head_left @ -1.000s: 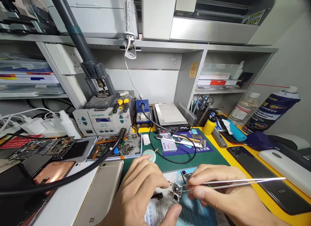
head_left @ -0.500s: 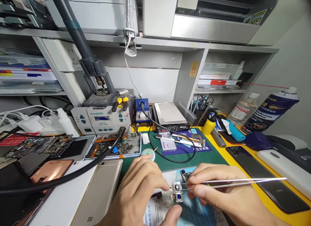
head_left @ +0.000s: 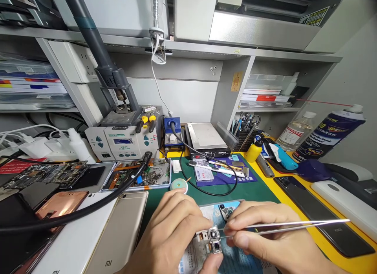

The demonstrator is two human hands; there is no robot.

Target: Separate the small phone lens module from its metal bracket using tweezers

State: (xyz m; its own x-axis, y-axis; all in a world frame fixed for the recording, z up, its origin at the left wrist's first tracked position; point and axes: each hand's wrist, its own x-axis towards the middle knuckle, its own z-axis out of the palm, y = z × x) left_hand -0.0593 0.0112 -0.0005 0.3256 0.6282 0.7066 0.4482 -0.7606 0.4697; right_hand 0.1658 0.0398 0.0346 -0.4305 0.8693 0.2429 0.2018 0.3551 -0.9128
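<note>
Over the green mat (head_left: 256, 190), my left hand (head_left: 172, 227) pinches the dual-camera module (head_left: 214, 234); my right hand (head_left: 269, 227) pinches tweezers (head_left: 335, 221), best done lightly.

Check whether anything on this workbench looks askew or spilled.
The thick black hose looks untidy, crossing above the shallow pale tray of jumbled parts and the flat white phone. No spill is visible.

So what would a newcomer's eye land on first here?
Probably the long silver metal tweezers in the right hand, tips at the small silver two-part module the left hand pinches, bottom centre. Next, the thick black hose sweeping across lower left; then the dark blue aerosol can with its thin red straw, far right.
</note>
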